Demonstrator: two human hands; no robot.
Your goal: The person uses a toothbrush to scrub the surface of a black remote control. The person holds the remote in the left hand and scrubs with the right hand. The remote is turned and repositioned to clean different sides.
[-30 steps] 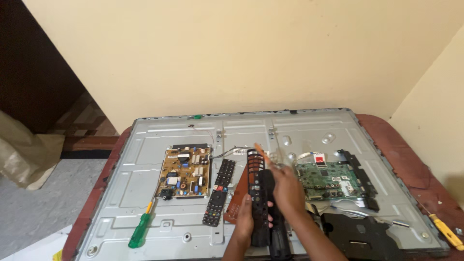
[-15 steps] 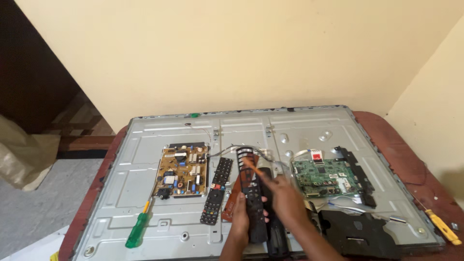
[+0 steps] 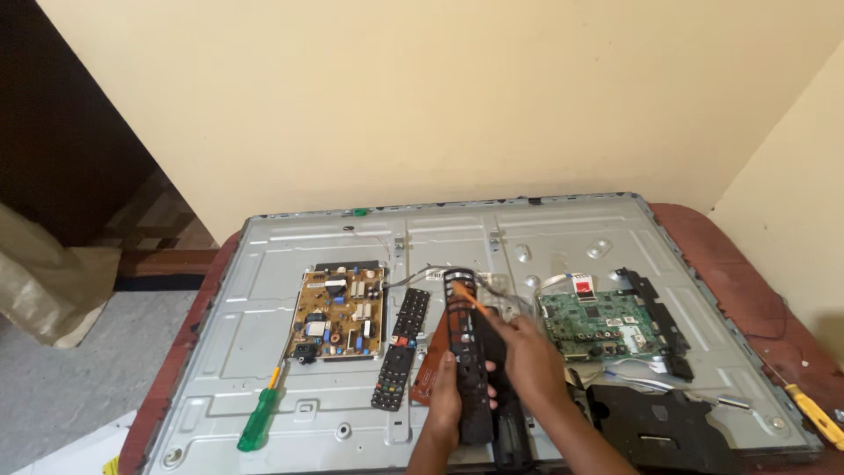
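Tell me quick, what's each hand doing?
Left hand: shut on the black remote cover.
Right hand: shut on an orange tool.

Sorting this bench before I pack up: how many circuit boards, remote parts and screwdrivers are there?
Circuit boards: 2, brown board, green board
Remote parts: 2, keypad, front shell held in both hands
Screwdrivers: 2, green screwdriver, yellow screwdriver
Total: 6

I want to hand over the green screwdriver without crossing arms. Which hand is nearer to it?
Left. The left hand grips the black remote shell, with the green screwdriver off to its left on the metal panel. The right hand is farther right.
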